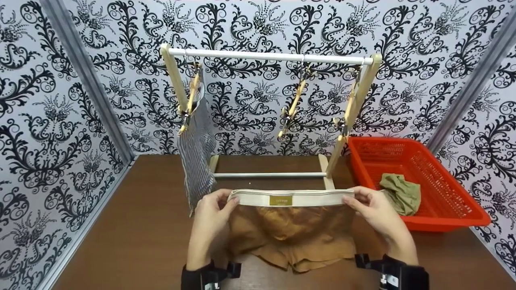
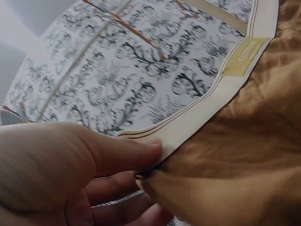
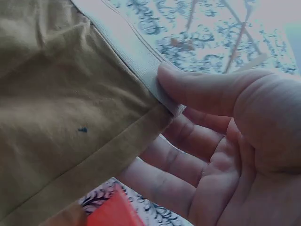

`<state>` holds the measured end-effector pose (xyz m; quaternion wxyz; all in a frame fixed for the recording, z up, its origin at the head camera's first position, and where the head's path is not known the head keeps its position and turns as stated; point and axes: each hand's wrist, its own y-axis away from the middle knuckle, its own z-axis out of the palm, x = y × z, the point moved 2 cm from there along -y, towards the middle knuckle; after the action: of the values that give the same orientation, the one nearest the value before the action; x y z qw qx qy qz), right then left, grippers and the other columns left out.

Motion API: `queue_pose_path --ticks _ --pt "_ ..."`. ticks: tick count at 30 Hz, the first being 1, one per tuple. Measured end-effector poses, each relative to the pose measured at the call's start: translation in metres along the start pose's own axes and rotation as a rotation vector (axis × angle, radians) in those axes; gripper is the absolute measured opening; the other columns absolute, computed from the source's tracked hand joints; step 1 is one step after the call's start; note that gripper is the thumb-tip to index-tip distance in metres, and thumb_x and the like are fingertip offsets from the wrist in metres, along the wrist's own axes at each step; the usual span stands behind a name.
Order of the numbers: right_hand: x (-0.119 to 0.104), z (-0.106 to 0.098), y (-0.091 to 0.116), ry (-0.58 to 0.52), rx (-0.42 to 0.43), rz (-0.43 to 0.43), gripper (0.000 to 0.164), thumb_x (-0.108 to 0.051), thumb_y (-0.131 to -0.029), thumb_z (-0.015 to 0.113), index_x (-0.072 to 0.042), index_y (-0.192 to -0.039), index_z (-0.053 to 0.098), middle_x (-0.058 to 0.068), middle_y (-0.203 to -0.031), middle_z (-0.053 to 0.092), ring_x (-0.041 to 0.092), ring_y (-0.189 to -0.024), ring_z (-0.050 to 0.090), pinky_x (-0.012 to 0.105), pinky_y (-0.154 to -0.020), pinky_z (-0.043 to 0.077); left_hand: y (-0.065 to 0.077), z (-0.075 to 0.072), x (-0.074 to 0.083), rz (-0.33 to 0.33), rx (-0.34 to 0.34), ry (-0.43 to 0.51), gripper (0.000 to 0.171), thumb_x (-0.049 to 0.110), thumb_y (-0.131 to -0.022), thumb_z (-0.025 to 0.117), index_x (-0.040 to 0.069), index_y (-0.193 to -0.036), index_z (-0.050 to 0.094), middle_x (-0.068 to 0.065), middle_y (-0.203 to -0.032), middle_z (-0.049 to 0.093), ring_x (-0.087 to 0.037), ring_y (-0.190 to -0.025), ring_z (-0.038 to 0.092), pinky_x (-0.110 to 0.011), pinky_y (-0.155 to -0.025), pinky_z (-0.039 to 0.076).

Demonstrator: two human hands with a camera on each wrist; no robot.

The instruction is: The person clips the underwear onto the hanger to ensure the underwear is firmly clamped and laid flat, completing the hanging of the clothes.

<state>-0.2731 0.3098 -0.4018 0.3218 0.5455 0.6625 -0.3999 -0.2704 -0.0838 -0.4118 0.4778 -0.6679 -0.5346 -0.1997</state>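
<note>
A pair of brown shorts (image 1: 290, 237) with a white elastic waistband and a gold label hangs between my two hands, its waistband drawn out straight above the table. My left hand (image 1: 213, 219) pinches the waistband's left end, thumb on the near side; in the left wrist view the thumb (image 2: 141, 153) presses on the white band. At the right end my right hand (image 1: 381, 213) pinches the band in the same way. In the right wrist view the other fingers (image 3: 183, 155) lie behind the brown cloth (image 3: 70, 94), where a small dark mark shows.
A wooden rack with a white rail (image 1: 262, 55) stands behind the shorts. Striped grey cloth (image 1: 197, 145) is clipped to its left hanger; clip hangers (image 1: 296, 100) without clothes hang further right. A red basket (image 1: 451, 221) on the right contains a crumpled olive-green cloth (image 1: 401, 193).
</note>
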Motion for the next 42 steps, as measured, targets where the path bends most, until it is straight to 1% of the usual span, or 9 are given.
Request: queue_pose_path --ticks 5,11,15,21,26,32,33,36,42 --pt "0.013 0.009 -0.012 0.155 0.025 -0.071 0.021 -0.017 -0.097 0.071 0.001 -0.108 0.071 0.007 -0.091 0.071 0.013 -0.081 0.063 0.024 -0.072 0.050 -0.003 0.011 -0.014 -0.005 0.014 -0.052 0.007 0.013 -0.090 0.076 0.009 -0.095 0.076 0.004 -0.079 0.071 -0.011 -0.069 0.061 -0.037 -0.068 0.050" --pt "0.022 0.019 -0.020 0.212 0.027 -0.076 0.021 -0.017 -0.097 0.071 0.000 -0.109 0.071 0.004 -0.090 0.069 0.016 -0.084 0.062 0.026 -0.077 0.050 -0.002 0.015 -0.026 -0.031 -0.064 -0.039 0.005 0.008 -0.094 0.070 0.005 -0.097 0.071 0.001 -0.080 0.070 -0.013 -0.072 0.064 -0.041 -0.076 0.050" --pt "0.024 0.024 -0.022 0.213 0.020 -0.055 0.023 -0.017 -0.098 0.070 0.001 -0.111 0.070 0.007 -0.095 0.070 0.018 -0.088 0.063 0.030 -0.081 0.051 0.001 0.004 -0.018 -0.032 -0.083 -0.035 0.004 0.009 -0.095 0.069 0.006 -0.094 0.070 0.001 -0.078 0.067 -0.014 -0.072 0.062 -0.037 -0.072 0.050" --pt "0.025 0.031 -0.026 0.234 0.026 -0.031 0.025 -0.020 -0.096 0.072 -0.001 -0.112 0.070 0.007 -0.097 0.071 0.021 -0.087 0.061 0.035 -0.081 0.051 0.003 -0.008 -0.003 -0.038 -0.033 -0.062 0.004 0.012 -0.095 0.069 0.009 -0.097 0.071 0.003 -0.080 0.065 -0.015 -0.072 0.057 -0.037 -0.070 0.048" --pt "0.029 0.032 -0.027 0.257 0.083 -0.028 0.024 -0.019 -0.095 0.074 -0.001 -0.109 0.072 0.008 -0.094 0.071 0.019 -0.078 0.062 0.029 -0.070 0.050 -0.004 0.011 -0.020 -0.024 0.045 -0.074 0.005 0.010 -0.095 0.070 0.006 -0.097 0.072 0.000 -0.080 0.067 -0.019 -0.072 0.060 -0.042 -0.075 0.049" --pt "0.038 0.035 -0.029 0.234 0.098 0.015 0.020 -0.014 -0.094 0.074 -0.001 -0.109 0.072 0.009 -0.091 0.071 0.022 -0.065 0.066 0.028 -0.062 0.052 -0.009 0.043 -0.049 -0.027 0.165 -0.073 0.009 0.005 -0.092 0.070 0.005 -0.100 0.074 -0.006 -0.093 0.074 -0.028 -0.088 0.070 -0.052 -0.084 0.050" --pt "0.039 0.036 -0.029 0.229 0.098 0.025 0.020 -0.013 -0.094 0.074 -0.001 -0.110 0.072 0.008 -0.090 0.070 0.022 -0.065 0.066 0.028 -0.062 0.052 -0.009 0.046 -0.052 -0.032 0.175 -0.072 0.009 0.005 -0.092 0.070 0.005 -0.101 0.074 -0.007 -0.095 0.074 -0.028 -0.089 0.070 -0.052 -0.082 0.052" --pt "0.045 0.039 -0.031 0.198 0.098 0.058 0.019 -0.011 -0.094 0.073 0.000 -0.110 0.071 0.010 -0.089 0.070 0.027 -0.068 0.068 0.033 -0.064 0.057 -0.009 0.052 -0.057 -0.052 0.184 -0.065 0.010 0.005 -0.093 0.069 0.005 -0.102 0.074 -0.007 -0.097 0.074 -0.028 -0.091 0.070 -0.051 -0.081 0.053" --pt "0.052 0.045 -0.035 0.106 0.115 0.082 0.022 -0.005 -0.095 0.070 0.004 -0.115 0.068 0.019 -0.100 0.071 0.035 -0.085 0.072 0.045 -0.071 0.061 -0.009 0.055 -0.058 -0.027 0.212 -0.096 0.020 0.004 -0.094 0.069 0.000 -0.113 0.072 -0.015 -0.109 0.073 -0.035 -0.103 0.068 -0.055 -0.088 0.051"
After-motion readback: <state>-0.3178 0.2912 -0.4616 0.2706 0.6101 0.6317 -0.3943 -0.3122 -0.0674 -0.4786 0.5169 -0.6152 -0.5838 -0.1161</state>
